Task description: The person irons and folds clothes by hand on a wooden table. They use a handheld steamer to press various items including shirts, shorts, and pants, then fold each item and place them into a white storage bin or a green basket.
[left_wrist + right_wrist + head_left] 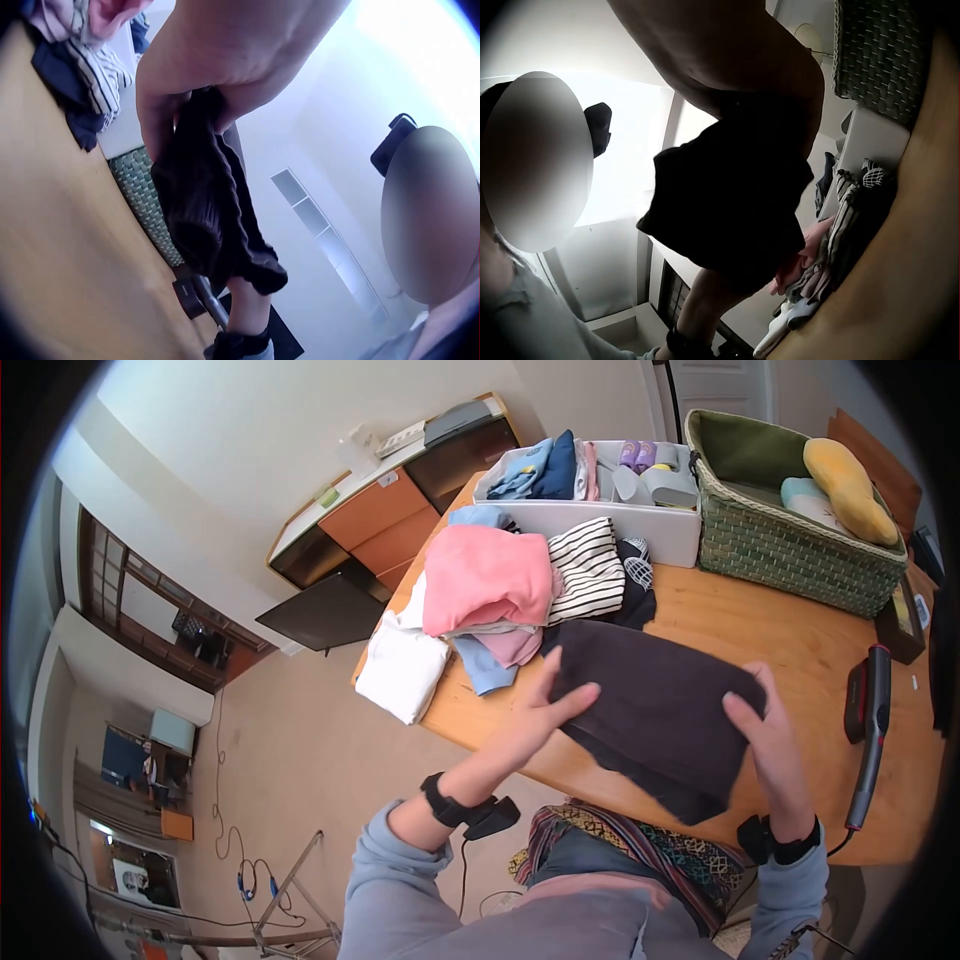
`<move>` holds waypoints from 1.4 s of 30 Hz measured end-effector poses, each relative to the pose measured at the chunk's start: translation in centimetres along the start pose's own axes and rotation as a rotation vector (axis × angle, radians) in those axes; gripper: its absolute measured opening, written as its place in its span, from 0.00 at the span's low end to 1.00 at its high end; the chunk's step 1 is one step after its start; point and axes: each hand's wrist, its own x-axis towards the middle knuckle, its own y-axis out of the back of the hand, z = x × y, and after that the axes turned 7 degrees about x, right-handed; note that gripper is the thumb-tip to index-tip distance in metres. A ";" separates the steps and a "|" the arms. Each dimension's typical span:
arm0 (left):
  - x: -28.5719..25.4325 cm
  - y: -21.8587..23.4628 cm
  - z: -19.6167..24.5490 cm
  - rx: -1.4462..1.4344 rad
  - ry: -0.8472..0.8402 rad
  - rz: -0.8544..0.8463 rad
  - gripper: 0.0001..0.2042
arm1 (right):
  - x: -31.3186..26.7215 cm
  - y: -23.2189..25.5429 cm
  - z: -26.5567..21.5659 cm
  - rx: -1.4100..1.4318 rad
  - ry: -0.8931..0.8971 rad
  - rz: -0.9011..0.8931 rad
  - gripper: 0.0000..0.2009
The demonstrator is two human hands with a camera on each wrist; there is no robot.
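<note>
A folded dark garment [650, 710], nearly black, is held up over the front of the wooden table between both hands. At its left end, my left hand [548, 710] grips it with the thumb on the near face and the fingers mostly behind. My right hand [762, 725] grips the opposite end in the same way, its thumb on the near face. In the left wrist view the dark garment [199, 195] hangs in layers from the fingers. The right wrist view shows the garment [731, 195] almost as a silhouette.
Behind lie a pink garment [485, 575], a striped garment [588, 572] and white folded cloth [400, 672]. A white bin [610, 525] of folded clothes and a green woven basket [795, 550] stand at the back. A corded handheld appliance [872, 730] lies right on the table [740, 605].
</note>
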 end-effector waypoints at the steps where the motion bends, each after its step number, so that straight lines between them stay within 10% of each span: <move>1: -0.7 0.8 0.9 0.042 -0.033 0.059 0.28 | 0.0 0.4 0.8 -0.045 -0.075 -0.055 0.13; 14: -3.6 24.6 0.0 0.118 -0.145 0.691 0.18 | 1.8 2.9 4.1 -0.104 -0.380 -0.041 0.14; 22: -0.7 33.7 -4.4 0.395 0.084 0.667 0.22 | 3.7 3.1 4.1 -0.121 -0.402 -0.021 0.13; 25: 0.8 37.1 -9.2 1.032 0.351 0.379 0.23 | 4.1 3.1 4.5 -0.123 -0.406 -0.040 0.12; 32: 0.9 29.2 -4.4 1.543 -0.068 0.510 0.30 | 4.5 3.4 4.2 -0.133 -0.450 -0.081 0.12; 42: 0.8 25.4 -6.9 1.446 0.257 0.305 0.33 | 4.2 4.0 4.1 -0.129 -0.469 -0.091 0.12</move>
